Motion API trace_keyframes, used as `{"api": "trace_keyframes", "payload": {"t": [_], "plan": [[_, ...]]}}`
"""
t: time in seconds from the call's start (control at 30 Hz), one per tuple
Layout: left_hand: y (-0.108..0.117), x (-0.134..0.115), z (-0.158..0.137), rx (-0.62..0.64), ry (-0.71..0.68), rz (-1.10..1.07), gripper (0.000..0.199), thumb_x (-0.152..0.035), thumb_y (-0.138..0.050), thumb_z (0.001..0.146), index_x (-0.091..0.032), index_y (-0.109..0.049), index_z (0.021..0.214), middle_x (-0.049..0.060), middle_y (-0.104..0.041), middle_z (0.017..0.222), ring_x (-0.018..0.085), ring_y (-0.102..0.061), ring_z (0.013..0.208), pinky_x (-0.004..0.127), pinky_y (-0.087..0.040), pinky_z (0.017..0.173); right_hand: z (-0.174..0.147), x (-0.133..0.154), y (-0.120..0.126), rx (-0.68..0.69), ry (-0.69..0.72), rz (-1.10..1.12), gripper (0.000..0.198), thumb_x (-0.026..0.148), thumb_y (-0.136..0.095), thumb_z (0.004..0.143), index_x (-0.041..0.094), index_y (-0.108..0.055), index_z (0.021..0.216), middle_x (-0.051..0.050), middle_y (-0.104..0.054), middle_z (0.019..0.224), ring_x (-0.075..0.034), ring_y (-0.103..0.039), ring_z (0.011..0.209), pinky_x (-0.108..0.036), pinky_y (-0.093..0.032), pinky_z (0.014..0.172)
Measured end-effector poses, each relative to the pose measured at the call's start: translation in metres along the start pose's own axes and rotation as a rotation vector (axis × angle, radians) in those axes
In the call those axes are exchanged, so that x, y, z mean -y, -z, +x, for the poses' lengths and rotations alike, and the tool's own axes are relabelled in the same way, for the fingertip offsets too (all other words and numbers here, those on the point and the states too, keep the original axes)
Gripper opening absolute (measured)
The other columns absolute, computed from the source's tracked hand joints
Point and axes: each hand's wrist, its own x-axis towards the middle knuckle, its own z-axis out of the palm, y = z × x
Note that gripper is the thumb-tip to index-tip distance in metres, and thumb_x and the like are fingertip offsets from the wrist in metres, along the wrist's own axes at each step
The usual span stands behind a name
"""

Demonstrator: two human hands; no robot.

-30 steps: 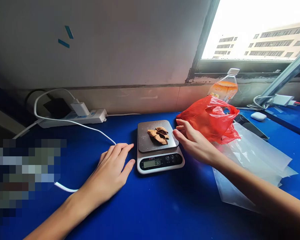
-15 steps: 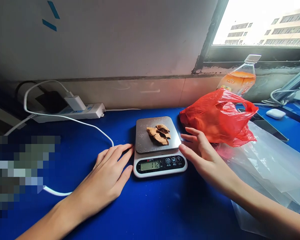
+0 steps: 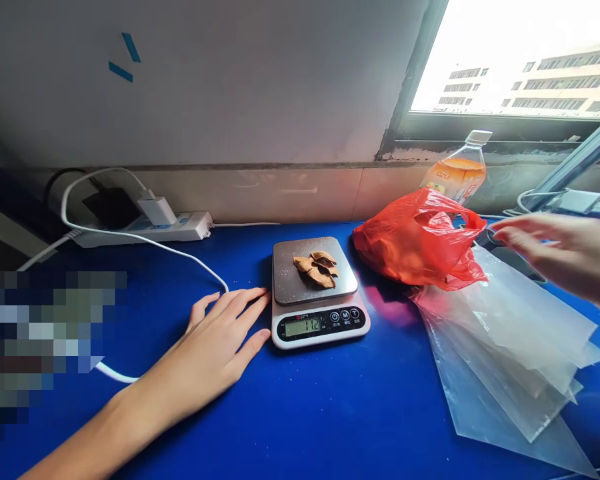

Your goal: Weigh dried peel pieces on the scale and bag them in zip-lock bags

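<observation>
A white kitchen scale (image 3: 349, 340) stands on the blue table, and its display seems to read 11.2. On its steel plate lie several brown, curled dried slices (image 3: 316, 270), bark-like in look. My left hand (image 3: 220, 337) rests flat on the table with its fingers spread, the fingertips at the scale's left edge. At the right, my right hand (image 3: 563, 250) is in the air, smeared by motion. Its fingers point left, stretched out, near the handles of a red plastic bag (image 3: 405, 240); nothing shows in it. Below it lie clear plastic bags (image 3: 510, 360), fanned out.
Behind the red bag stands a bottle of orange drink (image 3: 457, 170). A power strip (image 3: 193, 227) with chargers lies along the wall, and a white cable (image 3: 180, 250) loops to the left hand. A dark flat device, partly hidden, lies beneath my right hand.
My right hand has left the scale's right side and swung right, past the red bag. My left hand stays beside the scale. The view has shifted slightly to the right.
</observation>
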Motion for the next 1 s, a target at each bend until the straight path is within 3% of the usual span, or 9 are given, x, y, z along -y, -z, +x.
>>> {"api": "trace_keyframes", "payload": {"t": [0.07,0.13,0.3,0.4,0.53,0.63,0.73,0.83,1.0], "plan": [[0.0,0.0,0.0,-0.005,0.006,0.01,0.046,-0.043,-0.037,0.099,-0.029,-0.052,0.14,0.008,-0.054,0.145,0.032,-0.05,0.131,0.063,-0.03,0.112,0.002,-0.018,-0.008,0.052,-0.153,-0.171,0.012,0.045,-0.067,0.084,0.035,-0.072,0.08,-0.004,-0.068,0.068,-0.023,-0.063,0.057,-0.042,-0.054,0.064],[0.0,0.001,0.0,-0.023,0.006,0.011,0.045,-0.042,-0.038,0.099,-0.029,-0.053,0.14,0.008,-0.054,0.144,0.031,-0.051,0.13,0.062,-0.03,0.113,0.003,-0.007,-0.022,-0.01,-0.212,-0.281,0.018,0.049,-0.062,0.086,0.033,-0.07,0.081,-0.005,-0.069,0.075,-0.024,-0.064,0.062,-0.043,-0.052,0.066],[-0.002,0.002,0.001,-0.063,-0.005,0.004,0.044,-0.041,-0.042,0.097,-0.03,-0.056,0.137,0.009,-0.058,0.14,0.031,-0.055,0.126,0.06,-0.03,0.114,0.012,0.078,-0.055,-0.177,0.135,-0.281,0.013,0.031,-0.053,0.091,0.027,-0.065,0.089,-0.007,-0.071,0.086,-0.024,-0.066,0.073,-0.037,-0.047,0.062],[-0.002,0.003,0.001,-0.08,-0.004,0.003,0.043,-0.041,-0.043,0.097,-0.03,-0.057,0.136,0.009,-0.059,0.139,0.03,-0.056,0.125,0.059,-0.031,0.114,0.025,0.111,-0.076,-0.107,0.314,-0.232,0.016,0.021,-0.051,0.091,0.023,-0.063,0.082,-0.007,-0.071,0.082,-0.021,-0.064,0.073,-0.035,-0.048,0.064],[0.001,0.003,0.001,-0.053,-0.012,-0.004,0.044,-0.041,-0.042,0.097,-0.029,-0.057,0.136,0.009,-0.059,0.139,0.029,-0.055,0.126,0.057,-0.031,0.114,0.038,0.127,-0.11,0.005,0.376,-0.284,0.022,0.021,-0.045,0.094,0.021,-0.066,0.087,-0.01,-0.071,0.091,-0.023,-0.063,0.082,-0.038,-0.048,0.075],[0.003,0.003,0.0,-0.025,-0.022,-0.001,0.045,-0.04,-0.042,0.097,-0.029,-0.055,0.139,0.008,-0.058,0.14,0.03,-0.053,0.129,0.059,-0.032,0.113,0.042,0.134,-0.132,0.162,0.366,-0.291,0.02,0.024,-0.05,0.094,0.017,-0.068,0.098,-0.013,-0.072,0.1,-0.026,-0.063,0.09,-0.038,-0.049,0.078],[0.003,0.003,0.0,-0.011,-0.029,0.012,0.045,-0.04,-0.041,0.098,-0.029,-0.053,0.14,0.008,-0.057,0.142,0.031,-0.052,0.13,0.059,-0.032,0.113,0.045,0.137,-0.146,0.309,0.257,-0.269,0.021,0.024,-0.05,0.094,0.016,-0.068,0.1,-0.012,-0.073,0.1,-0.025,-0.065,0.091,-0.038,-0.049,0.08],[0.003,0.003,-0.001,0.001,-0.037,0.031,0.045,-0.04,-0.039,0.099,-0.027,-0.053,0.14,0.009,-0.055,0.144,0.031,-0.051,0.131,0.06,-0.031,0.113,0.049,0.135,-0.15,0.368,0.186,-0.236,0.021,0.024,-0.052,0.094,0.016,-0.069,0.104,-0.01,-0.074,0.096,-0.023,-0.065,0.089,-0.035,-0.048,0.08],[0.003,0.003,-0.002,-0.005,-0.045,0.038,0.045,-0.037,-0.041,0.098,-0.027,-0.054,0.14,0.009,-0.056,0.144,0.031,-0.051,0.132,0.059,-0.03,0.114,0.053,0.129,-0.157,0.409,0.227,-0.316,0.02,0.015,-0.053,0.09,0.018,-0.071,0.097,-0.008,-0.074,0.091,-0.02,-0.065,0.08,-0.03,-0.046,0.071]]}}
